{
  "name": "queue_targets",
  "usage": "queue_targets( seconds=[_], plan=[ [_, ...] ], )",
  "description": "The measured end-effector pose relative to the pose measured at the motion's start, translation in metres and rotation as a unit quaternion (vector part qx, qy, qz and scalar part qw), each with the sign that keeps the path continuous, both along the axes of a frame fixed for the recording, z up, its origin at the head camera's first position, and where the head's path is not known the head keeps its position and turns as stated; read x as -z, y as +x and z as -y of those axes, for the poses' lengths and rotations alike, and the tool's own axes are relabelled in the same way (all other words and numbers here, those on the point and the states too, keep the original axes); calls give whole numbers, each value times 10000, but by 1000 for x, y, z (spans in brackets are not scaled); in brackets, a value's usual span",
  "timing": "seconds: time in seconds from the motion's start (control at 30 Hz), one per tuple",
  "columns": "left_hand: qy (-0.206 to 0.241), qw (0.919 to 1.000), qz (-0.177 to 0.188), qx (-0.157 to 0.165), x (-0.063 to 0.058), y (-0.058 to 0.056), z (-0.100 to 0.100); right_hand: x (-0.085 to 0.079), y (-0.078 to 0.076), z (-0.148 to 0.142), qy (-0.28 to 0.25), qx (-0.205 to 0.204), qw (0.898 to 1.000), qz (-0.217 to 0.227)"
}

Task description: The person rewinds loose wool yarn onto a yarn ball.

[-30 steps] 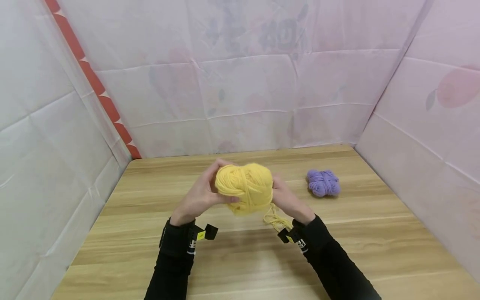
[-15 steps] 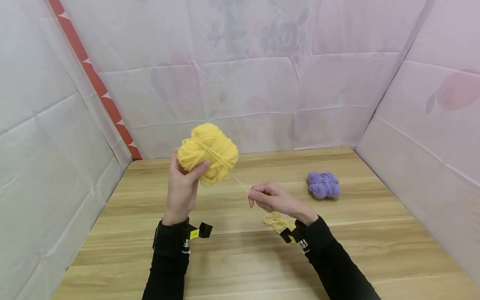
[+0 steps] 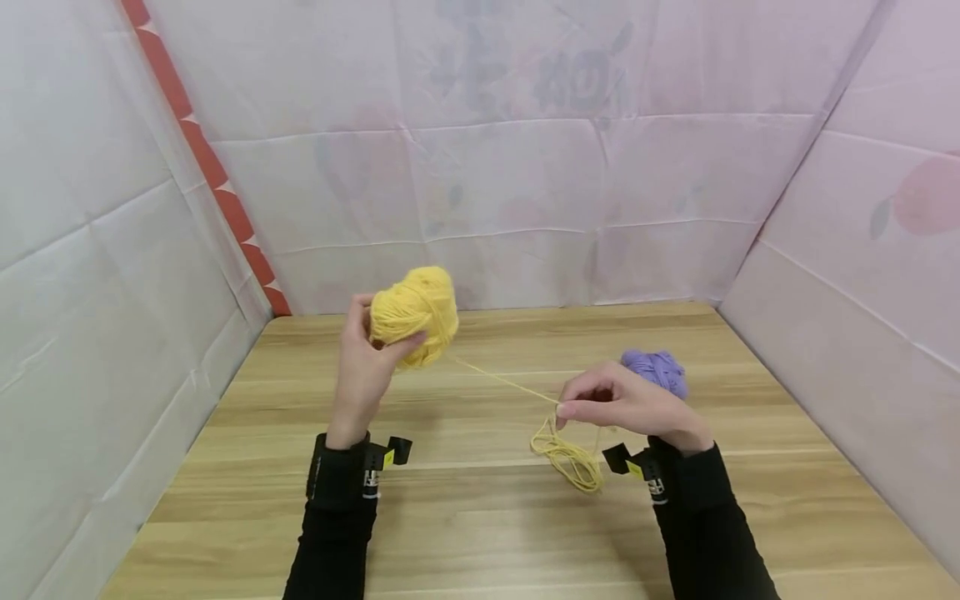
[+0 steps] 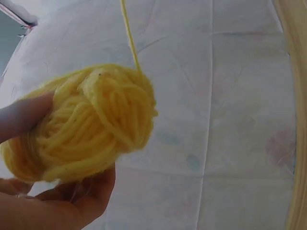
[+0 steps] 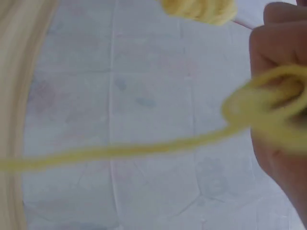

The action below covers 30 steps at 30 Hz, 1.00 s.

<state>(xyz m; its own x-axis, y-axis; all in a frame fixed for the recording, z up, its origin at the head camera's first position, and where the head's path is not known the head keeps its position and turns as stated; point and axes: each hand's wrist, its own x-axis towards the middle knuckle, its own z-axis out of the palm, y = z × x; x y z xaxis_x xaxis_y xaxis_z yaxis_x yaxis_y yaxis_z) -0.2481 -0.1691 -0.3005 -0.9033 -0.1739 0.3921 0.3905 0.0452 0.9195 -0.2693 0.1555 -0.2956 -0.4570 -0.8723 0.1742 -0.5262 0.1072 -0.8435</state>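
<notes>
A ball of yellow yarn (image 3: 415, 315) is held up over the back left of the table by my left hand (image 3: 365, 367), its thumb across the front and fingers behind. From the ball a strand of yarn (image 3: 502, 381) stretches down to the right. My right hand (image 3: 626, 402) pinches that strand between thumb and fingertips. Below the right hand, a loose heap of yellow yarn (image 3: 567, 458) lies in loops on the table. In the right wrist view, blurred loops of yarn (image 5: 240, 108) hang close by the right hand.
A ball of purple yarn (image 3: 657, 372) lies on the wooden table (image 3: 465, 517) at the right, partly behind the right hand. Pale printed sheets (image 3: 510, 183) wall in the table at the back and both sides.
Both hands were on the yellow ball together. The left hand then lifted it to the left, while the right hand moved away rightward, drawing out a lengthening strand of yarn.
</notes>
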Motion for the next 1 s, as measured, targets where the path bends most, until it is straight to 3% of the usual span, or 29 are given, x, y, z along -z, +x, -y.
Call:
queue_targets(
  seconds=[0.07, 0.13, 0.27, 0.43, 0.57, 0.87, 1.0],
  plan=[
    [-772, 9965, 178, 260, 1, -1, -3, -4, 5, -4, -183, 342, 9992, -72],
    [-1498, 9867, 195, 604, 2, -2, -6, -8, 10, -7, -326, 754, 9965, -128],
    [-2653, 9531, -48, 1458, 6, -3, -13, -14, 16, -6, -527, 1496, 9872, -178],
    [-3367, 9081, -230, 2481, 8, 2, -21, -17, 18, -1, -492, 2177, 9747, -132],
    [-3353, 8877, -333, 3137, 6, 7, -24, -16, 16, 3, -513, 2334, 9708, -202],
    [-2672, 8683, -306, 4168, 3, 12, -24, -6, 8, 21, -539, 2203, 9739, -9],
    [-2241, 8670, -242, 4443, 0, 14, -23, 1, 4, 31, -442, 2145, 9756, 180]
  ],
)
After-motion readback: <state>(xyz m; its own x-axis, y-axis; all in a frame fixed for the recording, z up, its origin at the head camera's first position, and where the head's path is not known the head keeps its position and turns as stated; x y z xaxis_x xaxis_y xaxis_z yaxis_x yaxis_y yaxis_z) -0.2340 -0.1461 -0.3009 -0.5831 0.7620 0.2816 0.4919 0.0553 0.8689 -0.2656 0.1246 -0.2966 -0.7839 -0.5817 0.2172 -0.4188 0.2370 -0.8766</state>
